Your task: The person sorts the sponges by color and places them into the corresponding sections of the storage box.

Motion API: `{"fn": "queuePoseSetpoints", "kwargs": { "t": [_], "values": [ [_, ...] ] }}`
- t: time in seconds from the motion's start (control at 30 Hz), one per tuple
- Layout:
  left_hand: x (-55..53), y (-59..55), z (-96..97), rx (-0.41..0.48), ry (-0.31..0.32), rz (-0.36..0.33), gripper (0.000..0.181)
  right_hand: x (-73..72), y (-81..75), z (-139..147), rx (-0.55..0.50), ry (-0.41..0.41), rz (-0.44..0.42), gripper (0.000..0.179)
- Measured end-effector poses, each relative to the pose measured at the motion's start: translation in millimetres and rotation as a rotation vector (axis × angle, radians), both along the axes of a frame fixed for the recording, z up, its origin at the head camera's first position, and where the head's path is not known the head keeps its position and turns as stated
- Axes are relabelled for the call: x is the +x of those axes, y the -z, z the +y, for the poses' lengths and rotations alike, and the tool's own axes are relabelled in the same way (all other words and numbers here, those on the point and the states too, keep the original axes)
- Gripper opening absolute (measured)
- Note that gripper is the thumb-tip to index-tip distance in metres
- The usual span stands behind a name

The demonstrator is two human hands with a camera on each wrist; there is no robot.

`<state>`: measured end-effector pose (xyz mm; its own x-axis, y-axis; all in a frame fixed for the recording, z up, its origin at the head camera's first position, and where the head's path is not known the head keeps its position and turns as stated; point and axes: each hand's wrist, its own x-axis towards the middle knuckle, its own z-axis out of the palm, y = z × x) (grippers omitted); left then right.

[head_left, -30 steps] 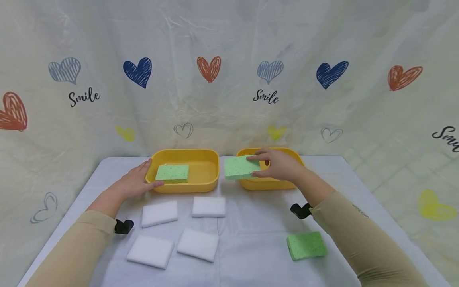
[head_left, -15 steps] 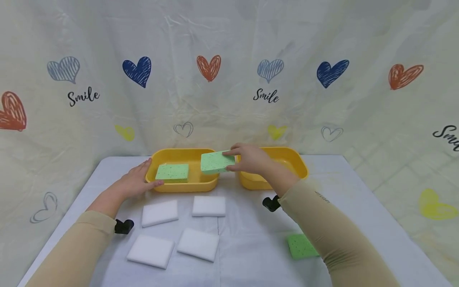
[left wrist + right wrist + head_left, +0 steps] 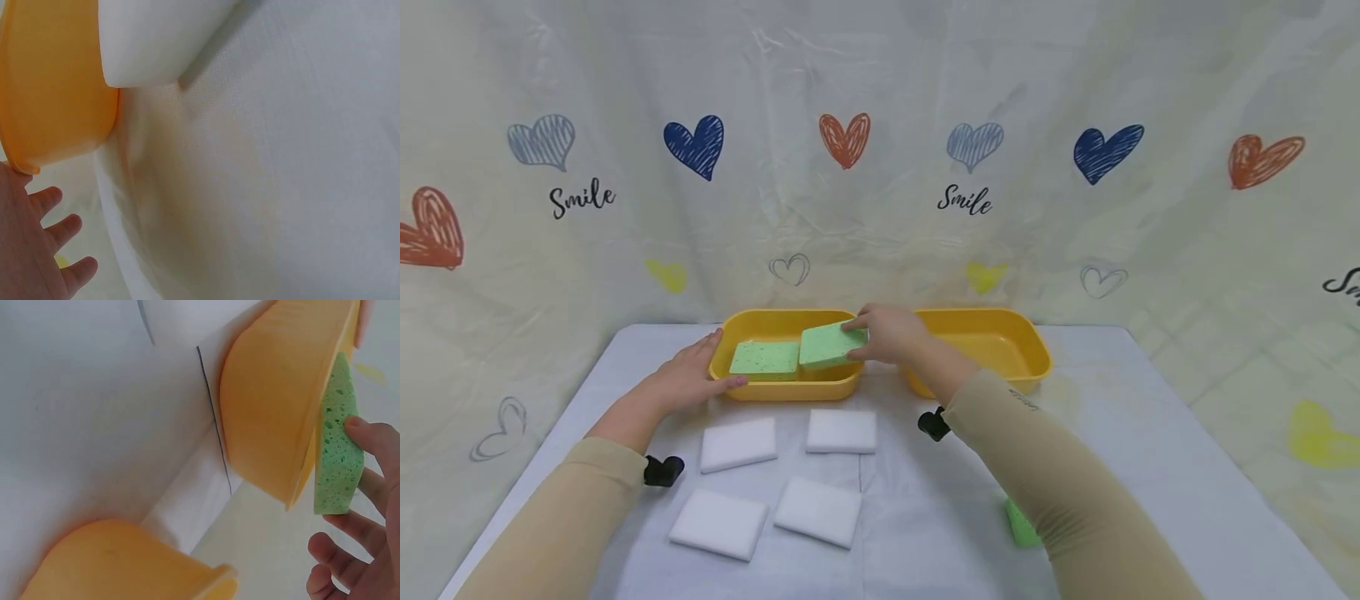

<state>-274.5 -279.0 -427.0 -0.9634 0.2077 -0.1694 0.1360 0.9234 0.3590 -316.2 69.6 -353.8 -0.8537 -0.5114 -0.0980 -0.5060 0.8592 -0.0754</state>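
My right hand [image 3: 891, 333] pinches a green sponge [image 3: 826, 346] over the right part of the left yellow bin [image 3: 805, 391]. In the right wrist view the thumb presses one face of the held sponge [image 3: 339, 440], right at the bin's rim. Another green sponge [image 3: 765, 360] lies inside the same bin, at its left side. My left hand [image 3: 688, 375] rests against that bin's left end, thumb at the near rim and fingers along the side. The left wrist view shows several of this hand's fingers extended and spread below the bin wall [image 3: 56, 81].
A second yellow bin [image 3: 992, 346] stands to the right, partly behind my right forearm. Several white sponges [image 3: 817, 512] lie in front of the left bin. A green sponge [image 3: 1021, 527] on the table is mostly hidden by my right sleeve.
My right hand has carried the green sponge leftward from in front of the right bin to over the left bin. My left hand has stayed at the left bin.
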Motion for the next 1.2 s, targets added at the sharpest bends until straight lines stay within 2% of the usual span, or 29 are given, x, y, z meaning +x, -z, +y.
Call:
{"fn": "queuePoseSetpoints", "kwargs": {
  "t": [0.3,0.67,1.03,1.2],
  "values": [
    [-1.8,1.5,-0.1,0.005,-0.012,-0.004,0.122,-5.0,8.9,-15,0.004,0.057,-0.078,0.054],
    [-0.4,-1.0,0.7,-0.008,0.003,0.012,0.120,-4.6,9.1,-29,0.065,0.049,-0.063,0.054],
    [-0.9,-0.1,-0.1,-0.015,0.006,0.012,0.126,-6.2,14.0,-27,0.130,-0.002,-0.053,0.052],
    [-0.7,-0.1,0.0,-0.018,0.008,0.013,0.123,-7.0,14.7,-29,0.148,-0.013,-0.045,0.050]
  ]
}}
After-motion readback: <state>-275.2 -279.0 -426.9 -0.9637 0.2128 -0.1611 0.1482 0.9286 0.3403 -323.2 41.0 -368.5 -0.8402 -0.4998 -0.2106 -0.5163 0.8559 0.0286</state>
